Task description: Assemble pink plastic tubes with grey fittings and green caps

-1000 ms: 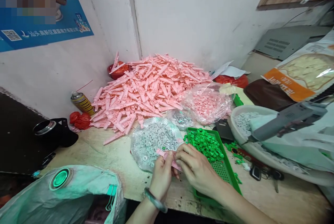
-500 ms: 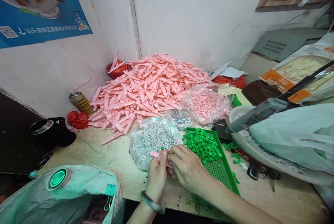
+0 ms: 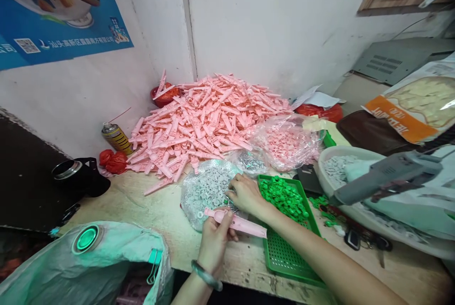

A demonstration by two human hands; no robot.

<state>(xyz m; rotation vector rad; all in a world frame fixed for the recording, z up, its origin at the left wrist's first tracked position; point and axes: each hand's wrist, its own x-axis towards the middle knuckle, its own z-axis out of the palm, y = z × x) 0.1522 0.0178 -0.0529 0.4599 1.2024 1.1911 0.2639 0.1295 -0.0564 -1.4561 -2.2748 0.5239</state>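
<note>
My left hand (image 3: 215, 236) is closed around a long pink plastic part (image 3: 245, 225), thumb on top, with its narrow end to the left and its wide end to the right. Just beyond it, my right hand (image 3: 246, 194) reaches down at the right side of a clear plastic bag (image 3: 190, 215) of small white plastic pieces (image 3: 209, 186). Its fingers are bent together over thin metal pins (image 3: 227, 200); what they pinch is hidden. Beside that hand stands a green tray (image 3: 289, 253) holding small green plastic pieces (image 3: 284, 201).
Behind lies a large heap of pink parts (image 3: 209, 115). Bags of metal pins (image 3: 252, 160) and small pink pieces (image 3: 280, 146) sit before it. A grey tool (image 3: 387, 174) hangs over a white basin (image 3: 325, 167) at right. An open sack (image 3: 117, 243) stands front left.
My right hand has left the pink part and moved forward to the metal pins. The left hand keeps the part, now in full view. The grey tool has swung, and the view has shifted slightly.
</note>
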